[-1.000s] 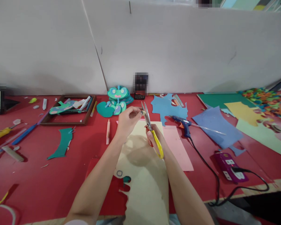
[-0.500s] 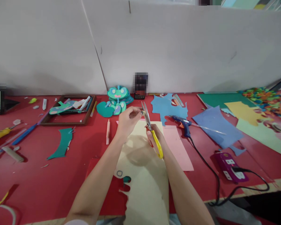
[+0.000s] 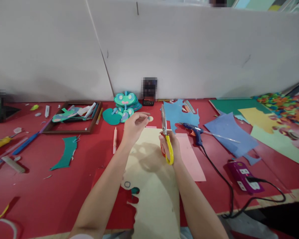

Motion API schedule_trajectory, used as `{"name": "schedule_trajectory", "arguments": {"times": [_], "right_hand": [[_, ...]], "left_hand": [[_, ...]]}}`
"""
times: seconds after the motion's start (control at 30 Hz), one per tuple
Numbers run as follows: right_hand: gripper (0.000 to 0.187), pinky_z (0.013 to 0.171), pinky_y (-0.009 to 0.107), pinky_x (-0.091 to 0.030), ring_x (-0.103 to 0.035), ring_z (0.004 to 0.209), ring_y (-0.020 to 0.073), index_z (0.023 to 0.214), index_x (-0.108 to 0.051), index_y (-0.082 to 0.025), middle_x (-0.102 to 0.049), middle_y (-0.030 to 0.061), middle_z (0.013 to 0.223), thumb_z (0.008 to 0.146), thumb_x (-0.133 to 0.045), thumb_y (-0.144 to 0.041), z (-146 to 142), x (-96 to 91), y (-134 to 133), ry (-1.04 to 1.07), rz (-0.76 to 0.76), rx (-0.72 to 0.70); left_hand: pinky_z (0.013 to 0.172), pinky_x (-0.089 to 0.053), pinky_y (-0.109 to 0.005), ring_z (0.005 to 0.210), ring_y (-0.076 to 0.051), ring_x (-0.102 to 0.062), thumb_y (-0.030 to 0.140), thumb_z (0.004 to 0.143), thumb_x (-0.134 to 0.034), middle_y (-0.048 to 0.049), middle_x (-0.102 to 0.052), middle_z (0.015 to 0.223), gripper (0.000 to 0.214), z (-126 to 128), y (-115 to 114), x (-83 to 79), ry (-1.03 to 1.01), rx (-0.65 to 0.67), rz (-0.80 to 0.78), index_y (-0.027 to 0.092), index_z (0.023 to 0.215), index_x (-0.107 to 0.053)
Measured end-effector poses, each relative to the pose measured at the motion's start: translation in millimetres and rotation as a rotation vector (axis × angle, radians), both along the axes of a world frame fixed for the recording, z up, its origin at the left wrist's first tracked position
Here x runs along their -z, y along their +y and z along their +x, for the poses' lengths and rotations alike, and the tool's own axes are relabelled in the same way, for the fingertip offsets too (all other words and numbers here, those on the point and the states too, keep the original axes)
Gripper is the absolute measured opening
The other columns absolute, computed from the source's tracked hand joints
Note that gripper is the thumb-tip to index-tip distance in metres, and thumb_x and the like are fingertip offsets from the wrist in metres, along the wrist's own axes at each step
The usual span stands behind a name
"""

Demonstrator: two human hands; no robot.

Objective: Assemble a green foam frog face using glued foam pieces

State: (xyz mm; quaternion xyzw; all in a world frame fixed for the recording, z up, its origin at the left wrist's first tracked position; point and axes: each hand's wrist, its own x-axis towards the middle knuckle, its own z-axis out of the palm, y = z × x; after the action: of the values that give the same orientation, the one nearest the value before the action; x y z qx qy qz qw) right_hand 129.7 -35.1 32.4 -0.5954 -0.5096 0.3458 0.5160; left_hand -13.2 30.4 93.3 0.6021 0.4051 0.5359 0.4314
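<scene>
Between thumb and finger, my left hand [image 3: 135, 128] pinches a small round cream foam piece [image 3: 150, 118]. My right hand [image 3: 173, 146] grips scissors [image 3: 169, 149] with yellow and red handles, blades pointing up and away from me. The blades look closed and stand apart from the foam piece. Under both hands lies a large cream foam sheet [image 3: 156, 189], with a scalloped cut along its left edge and a small drawn outline near it. A pink sheet [image 3: 191, 159] shows from beneath it on the right.
Behind my left hand are teal foam faces [image 3: 126, 99] and a pink marker [image 3: 115, 141]. A brown frame [image 3: 69, 132] holds markers. To the right lie blue foam [image 3: 181, 113], a glue gun [image 3: 195, 132] with its cord, and a purple power strip [image 3: 245, 176].
The scissors have moved right, away from the small foam piece, and stand more upright. My left hand has shifted slightly left, still pinching the piece, which now shows more clearly.
</scene>
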Motion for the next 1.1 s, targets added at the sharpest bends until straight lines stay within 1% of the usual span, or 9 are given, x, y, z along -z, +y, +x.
{"name": "schedule_trajectory", "arguments": {"times": [0.1,0.17,0.3,0.4,0.5,0.7,0.87,1.0,1.1], "right_hand": [[0.040,0.051,0.027,-0.039,-0.049,0.055,0.0132,0.090,-0.050,-0.020,-0.052,-0.0017,0.065,0.072,-0.059,-0.055,3.0,-1.8,1.5,-0.172,0.012,0.255],[0.040,0.054,0.028,-0.039,-0.051,0.059,0.0151,0.094,-0.052,-0.020,-0.055,0.0004,0.070,0.073,-0.058,-0.054,6.8,-0.3,2.4,-0.325,-0.033,0.324],[0.037,0.066,0.033,-0.042,-0.058,0.078,0.0229,0.108,-0.053,-0.018,-0.064,0.0085,0.088,0.077,-0.055,-0.037,14.4,11.4,5.2,-0.583,-0.119,0.284],[0.043,0.083,0.039,-0.041,-0.055,0.098,0.0281,0.117,-0.052,-0.012,-0.064,0.0146,0.104,0.077,-0.054,-0.026,16.1,21.8,6.3,-0.783,-0.095,0.226],[0.045,0.089,0.043,-0.038,-0.052,0.103,0.0311,0.121,-0.052,-0.009,-0.064,0.0164,0.107,0.080,-0.051,-0.026,13.8,26.6,4.7,-0.911,-0.122,0.195],[0.047,0.090,0.042,-0.038,-0.051,0.103,0.0322,0.123,-0.051,-0.003,-0.061,0.0196,0.114,0.083,-0.049,-0.029,9.6,23.5,0.3,-0.949,-0.191,0.231],[0.039,0.090,0.042,-0.039,-0.053,0.103,0.0302,0.115,-0.058,-0.008,-0.064,0.0167,0.109,0.086,-0.043,-0.030,12.3,20.8,0.8,-0.872,-0.147,0.236],[0.034,0.084,0.040,-0.043,-0.057,0.096,0.0268,0.108,-0.062,-0.012,-0.064,0.0153,0.106,0.087,-0.041,-0.030,12.4,17.2,1.2,-0.766,-0.088,0.235],[0.030,0.085,0.040,-0.043,-0.056,0.097,0.0246,0.105,-0.062,-0.015,-0.059,0.0143,0.110,0.087,-0.043,-0.031,10.0,14.0,1.9,-0.664,0.063,0.279]], "left_hand": [[0.080,-0.048,-0.031,0.087,-0.017,-0.063,0.030,0.074,-0.062,-0.0061,-0.067,0.090,0.013,-2.5,3.9,4.2,0.028,-0.093,0.015,0.018,0.076,-0.063],[0.078,-0.047,-0.029,0.084,-0.016,-0.061,0.031,0.073,-0.063,-0.0046,-0.066,0.087,0.014,-5.1,6.3,7.1,0.071,-0.183,0.012,0.018,0.077,-0.064],[0.073,-0.046,-0.027,0.074,-0.014,-0.058,0.034,0.073,-0.063,-0.0027,-0.066,0.080,0.016,-12.0,11.6,11.3,0.114,-0.295,-0.005,0.019,0.078,-0.066],[0.072,-0.045,-0.028,0.073,-0.014,-0.059,0.034,0.073,-0.063,-0.0028,-0.068,0.080,0.015,-16.0,16.7,13.9,0.079,-0.272,-0.048,0.019,0.076,-0.065],[0.070,-0.044,-0.027,0.074,-0.014,-0.060,0.032,0.072,-0.063,-0.0025,-0.068,0.080,0.014,-16.4,21.0,17.5,0.064,-0.242,-0.106,0.019,0.075,-0.065],[0.055,-0.038,-0.022,0.060,-0.009,-0.052,0.029,0.069,-0.064,-0.0003,-0.063,0.071,0.013,-5.5,19.0,24.4,-0.095,-0.174,-0.285,0.017,0.073,-0.062],[0.055,-0.036,-0.020,0.059,-0.007,-0.047,0.036,0.068,-0.067,0.0004,-0.060,0.074,0.021,5.7,13.5,31.5,-0.232,-0.068,-0.387,0.017,0.077,-0.063],[0.058,-0.037,-0.019,0.062,-0.006,-0.048,0.039,0.069,-0.067,0.0014,-0.058,0.074,0.024,18.5,11.0,56.2,-0.311,-0.009,-0.371,0.018,0.079,-0.063],[0.061,-0.038,-0.020,0.062,-0.006,-0.050,0.040,0.068,-0.068,0.0017,-0.058,0.074,0.025,28.6,10.1,82.3,-0.390,0.036,-0.463,0.018,0.079,-0.062]]}}
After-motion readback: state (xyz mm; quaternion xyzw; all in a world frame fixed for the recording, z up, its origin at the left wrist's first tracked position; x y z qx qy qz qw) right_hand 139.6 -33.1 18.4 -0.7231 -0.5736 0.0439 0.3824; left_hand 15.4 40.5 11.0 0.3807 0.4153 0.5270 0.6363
